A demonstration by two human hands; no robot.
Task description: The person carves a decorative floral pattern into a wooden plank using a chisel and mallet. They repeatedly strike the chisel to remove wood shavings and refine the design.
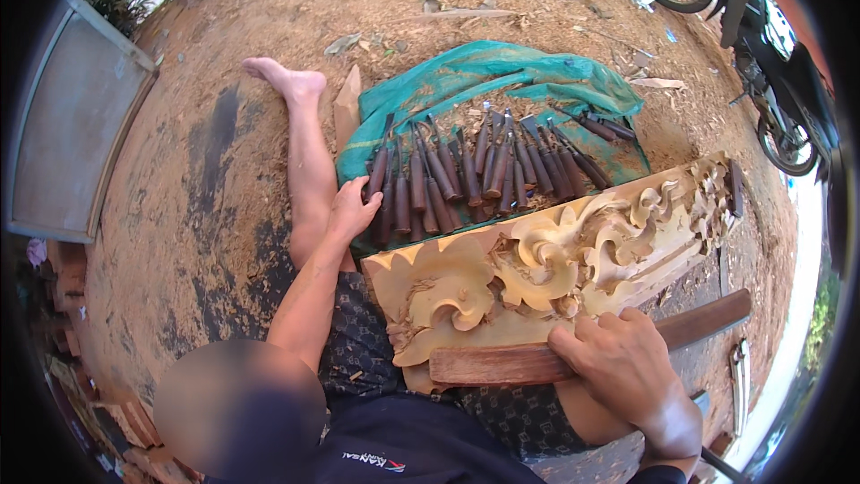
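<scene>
My left hand (352, 211) is at the left end of a row of wood-carving chisels (493, 166). Its thumb and fingers close around the lower end of one dark-handled chisel (379, 170). My right hand (623, 367) grips a long, flat bar of reddish-brown wood (488, 365), which lies across the near edge of a carved wooden panel (448, 291). Leafy scrolls in deep relief cover the pale panel, with shavings caught in the hollows. It rests slantwise in front of me, over my lap.
Under the chisels is a bunched green tarp (502, 58) dusted with shavings. A grey-framed panel (85, 116) stands at left. At right are a parked motorbike (779, 63) and a pale tool (740, 385) on the ground. Brick-like blocks (67, 296) lie at lower left.
</scene>
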